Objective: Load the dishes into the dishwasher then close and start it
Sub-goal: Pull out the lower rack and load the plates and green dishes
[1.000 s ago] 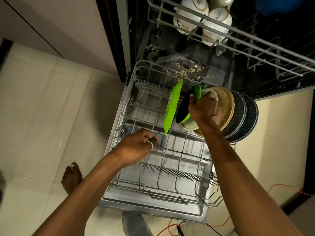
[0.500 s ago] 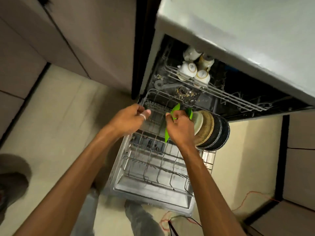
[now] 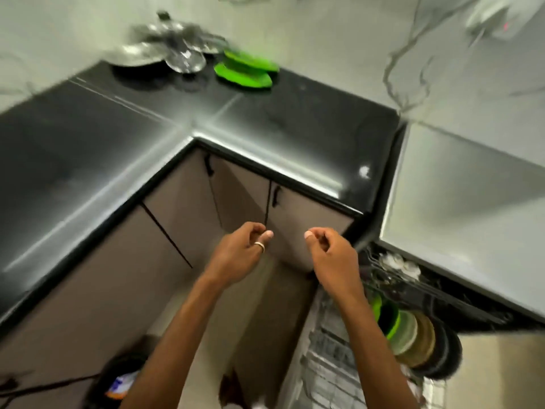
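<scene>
Both hands hang in front of the corner cabinets and hold nothing. My left hand [image 3: 243, 251], with a ring on it, has loosely curled fingers. So does my right hand [image 3: 331, 255]. At the lower right stands the open dishwasher; its lower rack [image 3: 327, 367] carries a row of upright plates [image 3: 418, 340], green, pale, tan and dark, while cups [image 3: 401, 262] sit in the upper rack. On the far counter lie green plates [image 3: 243, 70] beside steel plates and lids [image 3: 165, 51]. The picture is blurred by motion.
A black L-shaped countertop [image 3: 124, 119] runs round the corner above beige cabinet doors [image 3: 236, 190]. The dishwasher's grey top [image 3: 472, 202] is at the right. A dark bin [image 3: 121, 376] and a cable lie on the floor at the lower left.
The view has swung up from the dishwasher rack to the counter corner. Both hands have left the rack, and my right hand has let go of the green plate, which stands in the row.
</scene>
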Available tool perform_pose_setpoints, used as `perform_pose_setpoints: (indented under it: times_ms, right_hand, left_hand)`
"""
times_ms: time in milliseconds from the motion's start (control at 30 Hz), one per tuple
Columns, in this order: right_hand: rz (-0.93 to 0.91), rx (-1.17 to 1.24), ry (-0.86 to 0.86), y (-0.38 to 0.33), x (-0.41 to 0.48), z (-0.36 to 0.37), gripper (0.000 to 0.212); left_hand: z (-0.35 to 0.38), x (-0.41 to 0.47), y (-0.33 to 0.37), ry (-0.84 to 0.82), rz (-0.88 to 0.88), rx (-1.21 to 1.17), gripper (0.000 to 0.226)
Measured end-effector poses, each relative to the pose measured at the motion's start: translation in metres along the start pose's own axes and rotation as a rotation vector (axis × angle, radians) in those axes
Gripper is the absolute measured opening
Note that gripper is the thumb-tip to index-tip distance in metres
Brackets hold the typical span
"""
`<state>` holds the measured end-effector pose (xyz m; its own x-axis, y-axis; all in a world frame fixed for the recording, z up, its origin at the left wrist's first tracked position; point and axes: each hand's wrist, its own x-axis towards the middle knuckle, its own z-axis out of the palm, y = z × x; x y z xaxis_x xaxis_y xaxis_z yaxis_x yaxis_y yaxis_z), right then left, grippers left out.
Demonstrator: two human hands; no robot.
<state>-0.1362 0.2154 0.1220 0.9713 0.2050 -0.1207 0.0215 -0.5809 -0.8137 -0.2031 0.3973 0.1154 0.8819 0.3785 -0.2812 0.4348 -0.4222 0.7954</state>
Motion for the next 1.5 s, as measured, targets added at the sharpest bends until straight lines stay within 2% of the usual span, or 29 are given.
perform_pose_setpoints:
  times_ms: [100, 233, 367, 667, 767, 933, 1133, 1233, 1400, 1433, 1500]
  right_hand:
    - [-0.105, 0.050, -0.069, -0.061, 0.017, 0.028, 0.011]
    - [-0.221, 0.058, -0.072, -0.109, 0.041, 0.049, 0.015]
    - [-0.310, 0.082, -0.098, -0.154, 0.070, 0.074, 0.010]
    - [-0.318, 0.030, -0.111, -0.168, 0.157, 0.111, 0.018]
    - [-0.305, 0.002, -0.116, -0.165, 0.209, 0.116, 0.018]
    - [-0.302, -0.097, -0.139, -0.170, 0.315, 0.127, 0.018]
    - [-0.305, -0.252, -0.137, -0.177, 0.417, 0.139, 0.029]
    - [-0.313, -0.311, -0.128, -0.178, 0.451, 0.144, 0.028]
    - [-0.303, -0.379, -0.121, -0.183, 0.503, 0.157, 0.029]
    - [-0.307, -0.392, -0.121, -0.185, 0.512, 0.161, 0.029]
    - [-0.316, -0.417, -0.119, -0.189, 0.529, 0.168, 0.030]
  left_hand:
    - [-0.061, 0.003, 0.007, 0.121, 0.039, -0.008, 0.030]
    - [-0.111, 0.016, 0.014, 0.178, 0.062, 0.048, 0.035]
    - [-0.156, 0.032, 0.012, 0.253, 0.082, 0.048, 0.036]
    - [-0.189, 0.122, -0.015, 0.242, 0.086, -0.077, 0.024]
    - [-0.190, 0.172, -0.015, 0.236, 0.075, -0.153, 0.015]
    - [-0.191, 0.268, -0.001, 0.195, 0.034, -0.224, 0.018]
    - [-0.178, 0.369, 0.011, 0.126, -0.080, -0.320, 0.015]
    - [-0.167, 0.414, 0.012, 0.074, -0.172, -0.355, 0.029]
    - [-0.149, 0.531, -0.009, 0.096, -0.289, -0.364, 0.088]
    - [-0.145, 0.558, -0.013, 0.095, -0.317, -0.368, 0.091]
    - [-0.142, 0.600, -0.004, 0.108, -0.345, -0.347, 0.080]
